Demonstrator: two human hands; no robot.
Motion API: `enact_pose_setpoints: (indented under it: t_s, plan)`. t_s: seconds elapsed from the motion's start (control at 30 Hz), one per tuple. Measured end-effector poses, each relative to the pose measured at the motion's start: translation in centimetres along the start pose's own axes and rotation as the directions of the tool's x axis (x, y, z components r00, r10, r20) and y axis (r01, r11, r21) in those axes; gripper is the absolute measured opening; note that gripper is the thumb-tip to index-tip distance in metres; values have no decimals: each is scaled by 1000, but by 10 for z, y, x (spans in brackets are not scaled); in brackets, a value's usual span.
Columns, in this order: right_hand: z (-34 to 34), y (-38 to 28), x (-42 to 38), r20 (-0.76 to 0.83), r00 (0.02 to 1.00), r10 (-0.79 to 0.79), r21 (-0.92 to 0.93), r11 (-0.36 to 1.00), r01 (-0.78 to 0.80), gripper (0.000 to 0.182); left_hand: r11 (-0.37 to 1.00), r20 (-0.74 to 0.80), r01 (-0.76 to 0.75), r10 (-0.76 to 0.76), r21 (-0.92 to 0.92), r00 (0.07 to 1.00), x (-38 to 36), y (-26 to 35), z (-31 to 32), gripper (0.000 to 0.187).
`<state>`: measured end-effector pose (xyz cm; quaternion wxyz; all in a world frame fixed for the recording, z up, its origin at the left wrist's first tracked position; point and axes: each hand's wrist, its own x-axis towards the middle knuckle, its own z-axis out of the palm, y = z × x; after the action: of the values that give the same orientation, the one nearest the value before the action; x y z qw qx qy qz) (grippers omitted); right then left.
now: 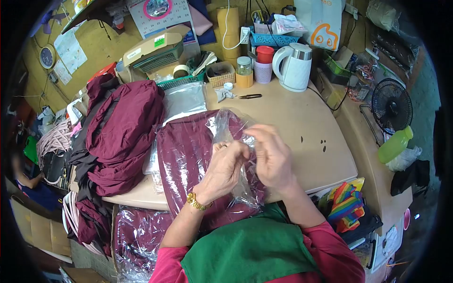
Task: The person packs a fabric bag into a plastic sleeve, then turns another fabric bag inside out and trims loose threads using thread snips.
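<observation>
A maroon garment, folded flat inside a clear plastic bag point(186, 165), lies on the table in front of me and hangs slightly over its front edge. My left hand point(227, 165), with a gold watch at the wrist, is closed in a pinch on loose film of the bag. Close beside it on the right, my right hand point(272, 158) has its fingers bent in, also pinching the film; its fingertips are partly hidden. Crumpled film bunches around and below both hands. To the left is a heap of unbagged maroon garments point(125, 127).
Flat clear bags point(186, 99) lie behind the bagged garment. Thread snips point(250, 96) rest near the back, by a white kettle point(296, 68) and a purple cup point(263, 71). More bagged maroon clothing point(141, 231) sits below the table edge. A black fan point(391, 106) stands at right.
</observation>
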<state>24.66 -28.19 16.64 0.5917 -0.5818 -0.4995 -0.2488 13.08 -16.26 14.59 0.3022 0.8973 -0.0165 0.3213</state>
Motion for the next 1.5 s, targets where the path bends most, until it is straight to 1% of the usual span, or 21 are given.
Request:
enact_pose_setpoints:
  t_s: [0.07,0.1,0.2,0.3,0.43,0.5,0.6,0.63,0.7,0.73,0.8,0.83,0.9,1.07,1.23,1.3,1.33,1.4,1.43,1.47,1.5]
  plan:
    - [3,13,-7,333,940,81,-95,994,-52,11,997,99,-68,72,-42,992,-2,1,-5,20]
    - [6,25,-11,395,901,177,-152,980,-126,10,994,151,-97,90,42,985,-3,5,-8,22]
    - [9,33,-13,373,896,239,-99,971,-218,10,971,222,-127,81,202,972,-9,9,-7,25]
    - [13,29,-16,412,814,409,-89,907,-411,24,876,-25,1,13,483,1000,-10,16,1,23]
    - [12,32,-13,513,746,425,1,868,-496,46,845,-195,5,118,534,974,-13,-3,19,22]
    - [11,38,-14,664,657,357,76,842,-535,60,843,-230,-17,166,537,959,-13,-12,24,22]
    - [19,46,-24,646,712,275,172,856,-487,76,846,-273,-52,229,531,934,-11,-19,25,22]
    - [17,46,-24,646,712,276,171,856,-487,76,849,-287,-62,245,525,926,-10,-20,25,22]
    - [12,42,-19,747,570,342,290,604,-743,60,860,-301,-46,227,508,926,-9,-19,24,20]
    - [10,45,-17,748,568,343,289,602,-744,60,870,-311,-32,209,492,927,-9,-17,23,20]
    - [2,54,-11,821,439,366,265,436,-860,34,870,-331,-22,211,492,920,-10,-14,22,20]
    - [1,58,-12,820,440,367,266,436,-860,34,871,-353,-11,210,491,912,-11,-13,22,20]
    - [1,66,-16,674,625,393,453,449,-770,32,872,-341,-25,218,489,914,-14,-15,25,20]
    - [2,60,-13,421,651,632,500,438,-748,31,883,-298,-69,230,465,927,-22,-6,26,21]
    - [2,65,-13,299,673,677,711,313,-630,26,982,-107,-13,34,188,994,-35,-7,27,15]
    - [8,63,-20,418,751,512,850,70,-521,21,997,-39,62,-60,54,997,-37,-12,26,8]
    - [9,60,-23,419,750,512,850,70,-522,21,997,-40,63,-61,54,997,-37,-12,24,8]
    - [9,47,-26,528,721,449,720,213,-660,16,792,31,287,-322,-538,946,-35,-13,20,9]
    - [2,38,-24,540,715,445,618,366,-695,13,704,41,300,-359,-643,932,-35,-17,17,11]
    - [-1,29,-22,540,715,444,619,366,-695,13,705,40,300,-360,-643,932,-34,-17,12,11]
    - [-5,23,-20,547,778,309,480,646,-594,13,775,-6,290,-354,-562,935,-32,-14,6,10]
